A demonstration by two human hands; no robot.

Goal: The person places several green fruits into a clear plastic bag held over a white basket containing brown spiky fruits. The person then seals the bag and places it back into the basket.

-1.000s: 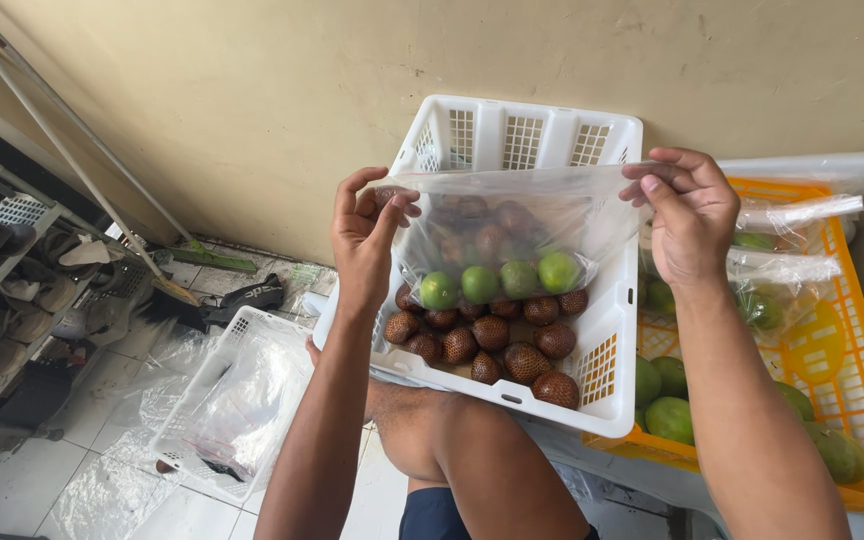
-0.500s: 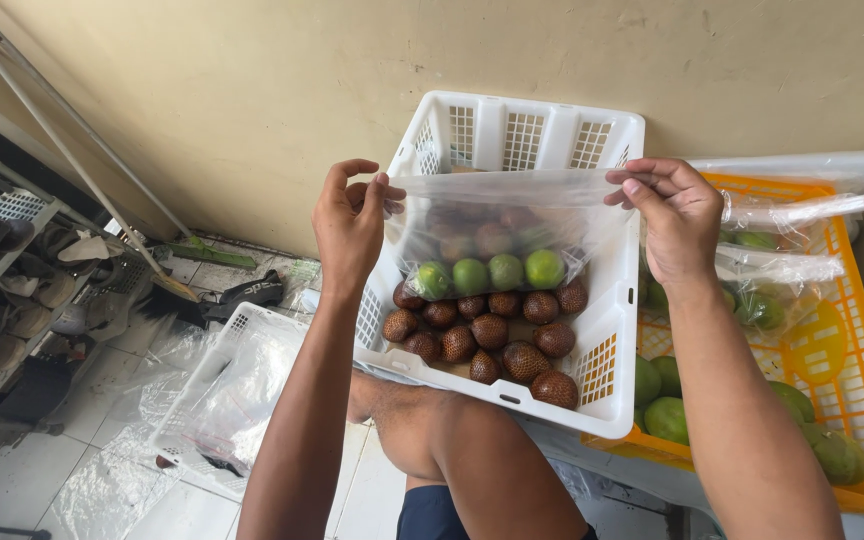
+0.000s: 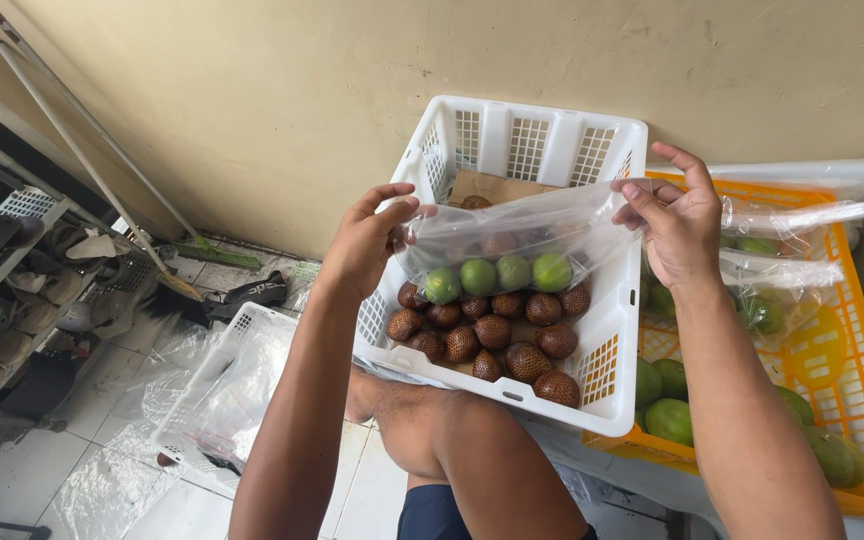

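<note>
My left hand (image 3: 367, 243) and my right hand (image 3: 679, 222) each pinch one top corner of a clear plastic bag (image 3: 522, 228) stretched between them. Several green round fruits (image 3: 497, 274) lie in a row along the bag's bottom. The bag hangs over a white plastic crate (image 3: 522, 135) that rests on my knee. Brown scaly fruits (image 3: 497, 335) fill the crate's floor under the bag.
An orange crate (image 3: 842, 330) with green fruits and filled plastic bags stands to the right. A second white crate (image 3: 217, 385) lined with plastic sits on the tiled floor at the left. A broom and a shoe rack (image 3: 2, 260) stand further left, with a beige wall behind.
Both hands have lifted the bag a little and pulled its top edge tauter; the green fruits have settled into a row at its bottom.
</note>
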